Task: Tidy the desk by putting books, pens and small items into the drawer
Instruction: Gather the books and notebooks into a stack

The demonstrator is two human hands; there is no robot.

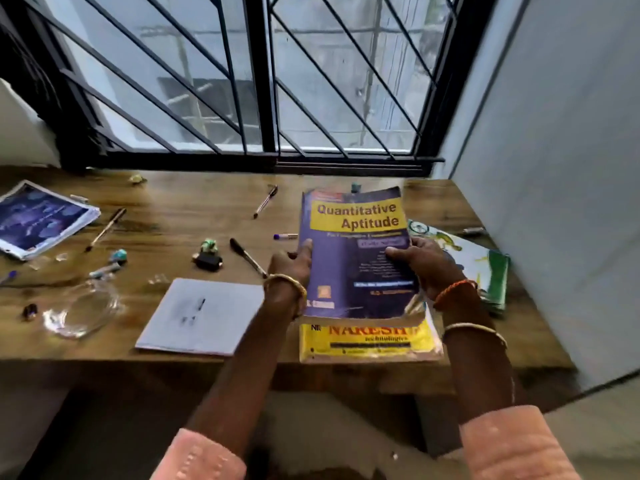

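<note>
Pink ribbed sleeves (204, 459) are framing our view as we are holding the purple "Quantitative Aptitude" book (356, 254) above the wooden desk (180, 230). Our left hand (289, 268) is gripping its left edge, fingers curled round; our right hand (420, 261) is clasping the right edge, thumb on the glossy cover. We are noting a yellow Naresh book (370, 341) lying beneath, a white notepad (201, 317) just left, a black pen (247, 256) beside it, and a clear round lid (83, 311) farther left.
</note>
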